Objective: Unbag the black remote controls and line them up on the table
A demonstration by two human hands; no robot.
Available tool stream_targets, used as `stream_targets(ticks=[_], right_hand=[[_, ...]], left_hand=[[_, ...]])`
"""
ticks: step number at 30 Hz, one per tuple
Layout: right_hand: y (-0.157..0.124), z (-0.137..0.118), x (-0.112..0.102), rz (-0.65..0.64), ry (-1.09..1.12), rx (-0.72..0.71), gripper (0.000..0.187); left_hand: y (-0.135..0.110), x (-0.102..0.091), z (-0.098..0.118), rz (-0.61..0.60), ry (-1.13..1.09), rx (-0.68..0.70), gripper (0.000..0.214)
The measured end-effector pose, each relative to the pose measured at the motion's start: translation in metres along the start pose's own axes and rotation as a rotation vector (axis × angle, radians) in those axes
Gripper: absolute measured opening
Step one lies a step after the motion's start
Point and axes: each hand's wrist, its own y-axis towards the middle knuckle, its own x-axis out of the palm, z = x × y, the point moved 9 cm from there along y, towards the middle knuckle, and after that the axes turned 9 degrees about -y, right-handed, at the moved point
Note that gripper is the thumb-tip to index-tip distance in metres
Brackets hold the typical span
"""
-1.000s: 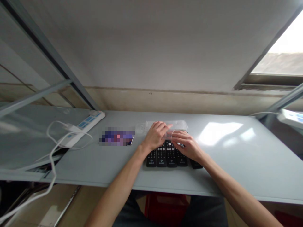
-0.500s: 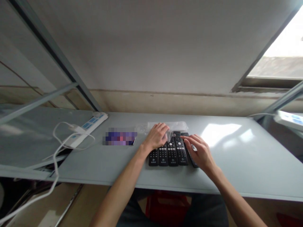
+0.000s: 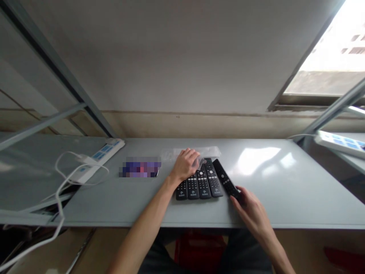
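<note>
Two bare hands above the pale grey tabletop (image 3: 270,207). Left hand (image 3: 185,165): curled narrow, fingertips over a crumpled corner of a clear plastic bag (image 3: 191,153), at the top ends of four black button-faced remote controls (image 3: 199,187). Cannot tell whether it pinches the plastic. The four remotes lie side by side, parallel and touching, on the tabletop; the bag lies flat behind them, partly under the left hand.

Right hand (image 3: 251,213): narrow, fingertips at the lower end of a fifth black remote control (image 3: 225,179), which lies tilted just beside the row. Cannot tell if it is gripped.

Farther left, a blurred flat object (image 3: 139,168), well apart from the row. Beyond it, a white power strip with blue switches (image 3: 97,161), its white cable (image 3: 61,182) looping over the edge. Far right, a second white power strip (image 3: 339,144).
</note>
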Motion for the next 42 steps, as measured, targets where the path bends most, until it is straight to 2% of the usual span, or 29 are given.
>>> stream_targets(ticks=[2, 3, 7, 9, 10, 12, 14, 17, 20, 22, 27, 29, 36, 42], right_hand=[[0.011, 0.011, -0.014, 0.019, 0.092, 0.066, 0.041], [0.02, 0.016, -0.028, 0.076, 0.129, 0.095, 0.042], [0.067, 0.028, -0.092, 0.434, 0.318, 0.161, 0.042], [0.097, 0.026, -0.102, 0.532, 0.55, 0.151, 0.043], [0.114, 0.024, -0.098, 0.534, 0.695, 0.166, 0.043], [0.144, 0.016, -0.07, 0.429, 0.922, 0.223, 0.044], [0.166, -0.006, -0.042, 0.314, 0.943, 0.152, 0.043], [0.173, -0.03, 0.002, 0.169, 0.946, 0.095, 0.041], [0.164, -0.032, 0.025, 0.105, 0.983, 0.115, 0.039], [0.158, -0.027, 0.027, 0.098, 0.998, 0.13, 0.035], [0.158, -0.013, 0.013, 0.197, 1.075, 0.161, 0.024], [0.161, -0.011, 0.013, 0.206, 1.134, 0.181, 0.023], [0.157, -0.019, 0.022, 0.175, 1.196, 0.205, 0.023], [0.15, -0.028, 0.012, 0.217, 1.153, 0.147, 0.021]], left_hand=[[0.0, -0.003, 0.0, 0.028, 0.006, 0.005, 0.017], [0.0, -0.004, 0.0, 0.039, 0.013, 0.01, 0.018], [0.0, -0.011, -0.001, 0.088, 0.066, 0.007, 0.011], [-0.001, -0.014, -0.003, 0.118, 0.089, -0.001, 0.007], [-0.001, -0.015, -0.004, 0.13, 0.096, -0.002, 0.005], [-0.001, -0.016, -0.005, 0.14, 0.1, -0.007, 0.002], [-0.002, -0.014, -0.008, 0.138, 0.1, -0.018, 0.003], [-0.002, -0.012, -0.011, 0.12, 0.106, -0.028, 0.006], [-0.002, -0.01, -0.012, 0.093, 0.143, -0.026, 0.012], [-0.002, -0.009, -0.012, 0.068, 0.168, -0.031, 0.017], [-0.001, -0.002, -0.012, -0.002, 0.148, -0.04, 0.008], [-0.001, 0.0, -0.013, -0.009, 0.136, -0.048, 0.008], [-0.001, 0.0, -0.016, 0.03, 0.069, -0.106, 0.007], [-0.002, -0.001, -0.019, 0.05, 0.044, -0.112, 0.007]])
